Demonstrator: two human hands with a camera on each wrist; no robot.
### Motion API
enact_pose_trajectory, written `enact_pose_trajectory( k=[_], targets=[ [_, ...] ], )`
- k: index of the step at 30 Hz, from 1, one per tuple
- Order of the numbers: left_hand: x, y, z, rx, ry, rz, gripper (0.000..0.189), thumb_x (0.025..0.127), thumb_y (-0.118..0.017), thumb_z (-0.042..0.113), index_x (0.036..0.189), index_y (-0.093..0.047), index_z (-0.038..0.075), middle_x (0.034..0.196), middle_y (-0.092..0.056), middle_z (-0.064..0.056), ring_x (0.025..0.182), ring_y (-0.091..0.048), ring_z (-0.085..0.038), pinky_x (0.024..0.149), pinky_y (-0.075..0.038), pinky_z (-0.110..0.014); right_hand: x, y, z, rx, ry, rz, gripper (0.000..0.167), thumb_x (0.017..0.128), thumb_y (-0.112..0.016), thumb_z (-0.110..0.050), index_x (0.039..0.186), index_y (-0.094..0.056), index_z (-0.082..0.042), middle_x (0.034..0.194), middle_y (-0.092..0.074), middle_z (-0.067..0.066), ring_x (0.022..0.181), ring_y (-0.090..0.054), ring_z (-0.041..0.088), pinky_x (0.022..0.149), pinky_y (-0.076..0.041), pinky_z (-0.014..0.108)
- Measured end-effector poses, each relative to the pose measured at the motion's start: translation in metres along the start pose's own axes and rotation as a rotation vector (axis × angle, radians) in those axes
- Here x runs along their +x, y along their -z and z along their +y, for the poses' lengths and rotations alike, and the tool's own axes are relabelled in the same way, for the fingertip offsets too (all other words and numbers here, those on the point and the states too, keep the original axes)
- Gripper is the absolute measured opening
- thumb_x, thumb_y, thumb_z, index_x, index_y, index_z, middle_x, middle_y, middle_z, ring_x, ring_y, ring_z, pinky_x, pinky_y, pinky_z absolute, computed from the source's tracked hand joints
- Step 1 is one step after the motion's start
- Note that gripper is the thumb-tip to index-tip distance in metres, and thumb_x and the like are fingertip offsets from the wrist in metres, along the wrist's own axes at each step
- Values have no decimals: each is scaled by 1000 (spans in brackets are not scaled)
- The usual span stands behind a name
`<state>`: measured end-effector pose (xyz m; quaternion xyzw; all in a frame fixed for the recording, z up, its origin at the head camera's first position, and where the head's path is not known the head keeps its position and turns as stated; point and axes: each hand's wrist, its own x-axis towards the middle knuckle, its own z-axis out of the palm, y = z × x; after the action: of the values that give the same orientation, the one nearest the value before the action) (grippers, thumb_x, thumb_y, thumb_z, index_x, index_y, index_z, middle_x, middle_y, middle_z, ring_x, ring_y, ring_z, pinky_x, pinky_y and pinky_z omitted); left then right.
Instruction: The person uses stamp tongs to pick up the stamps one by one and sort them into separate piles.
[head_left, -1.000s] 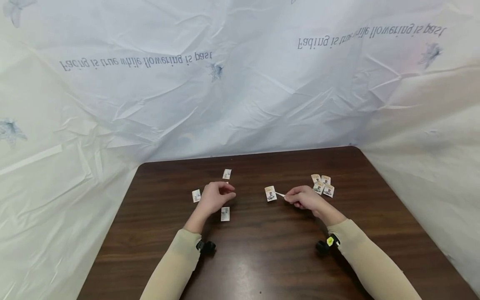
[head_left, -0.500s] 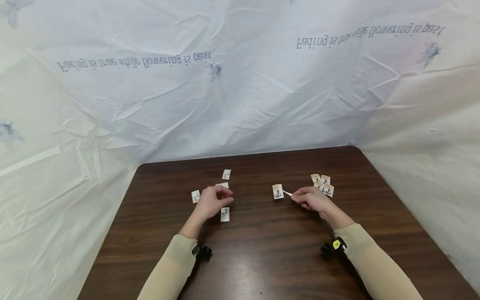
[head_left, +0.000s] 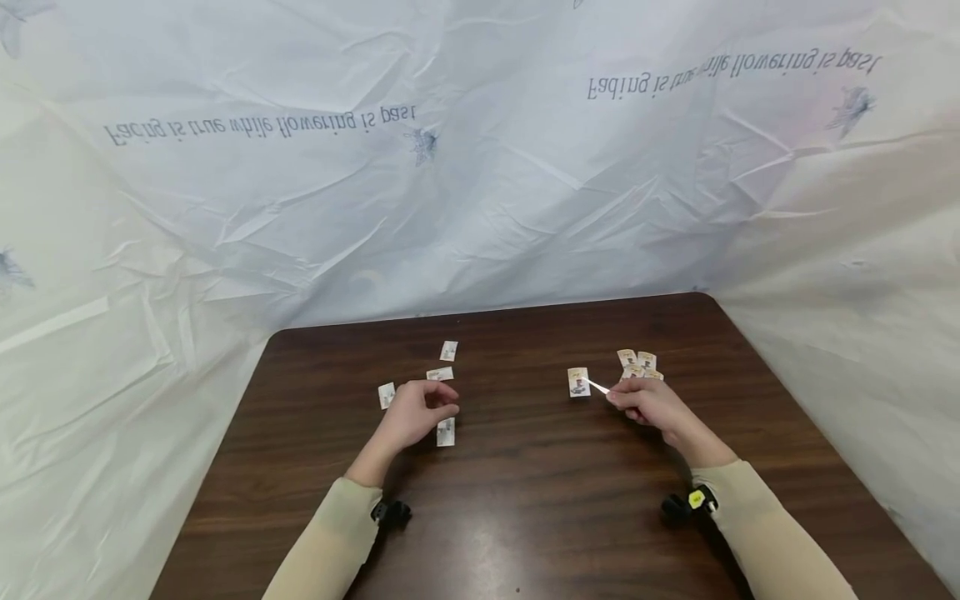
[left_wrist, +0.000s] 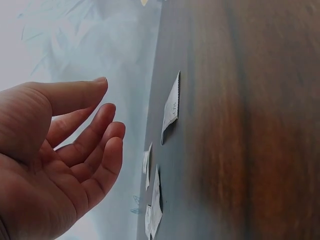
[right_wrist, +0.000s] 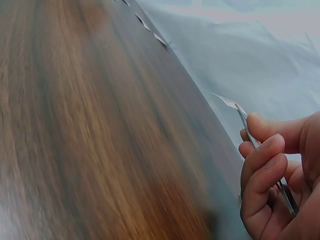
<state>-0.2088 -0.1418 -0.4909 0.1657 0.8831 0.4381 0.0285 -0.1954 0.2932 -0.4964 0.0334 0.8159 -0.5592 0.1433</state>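
Note:
My right hand [head_left: 660, 410] grips metal tweezers [right_wrist: 244, 120], their tips pinching a small flat printed sachet [head_left: 579, 382]. In the right wrist view this sachet [right_wrist: 227, 101] is seen nearly edge-on, above the table. My left hand [head_left: 411, 414] hovers with loosely curled fingers and nothing between them. Around it lie several pale sachets, one of them just beyond its fingers [head_left: 440, 373]. The left wrist view shows a nearby sachet [left_wrist: 171, 106] with a serrated edge. Part of the sachet below the hand [head_left: 446, 433] is covered by the thumb.
At the right, several sachets [head_left: 636, 361] lie in a close group, some partly hidden behind my right hand. The brown wooden table [head_left: 510, 492] meets a pale printed sheet [head_left: 480, 217] along its back edge.
My right hand has moved right with the tweezers and sachet, toward the group there. My left hand has drawn slightly left and nearer, uncovering a sachet beyond it.

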Motion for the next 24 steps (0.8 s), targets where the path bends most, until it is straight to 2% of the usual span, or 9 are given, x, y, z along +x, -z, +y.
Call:
enact_pose_trajectory(
  k=[18, 24],
  targets=[
    [-4, 1, -12, 31, -33, -65, 11, 94, -84, 11, 105, -81, 10, 89, -72, 7, 80, -64, -12, 69, -52, -32, -20, 26, 9, -9, -21, 95, 33, 105, -70, -18, 122, -67, 10, 81, -62, -3, 66, -52, 8, 61, -46, 25],
    [-4, 4, -13, 40, -40, -75, 11, 94, -84, 11, 104, -81, 10, 90, -72, 8, 81, -64, -11, 71, -52, -33, -28, 37, 16, -8, -57, 118, 36, 105, -69, -19, 126, -66, 11, 84, -64, -4, 68, -53, 9, 62, -47, 26]
  ],
)
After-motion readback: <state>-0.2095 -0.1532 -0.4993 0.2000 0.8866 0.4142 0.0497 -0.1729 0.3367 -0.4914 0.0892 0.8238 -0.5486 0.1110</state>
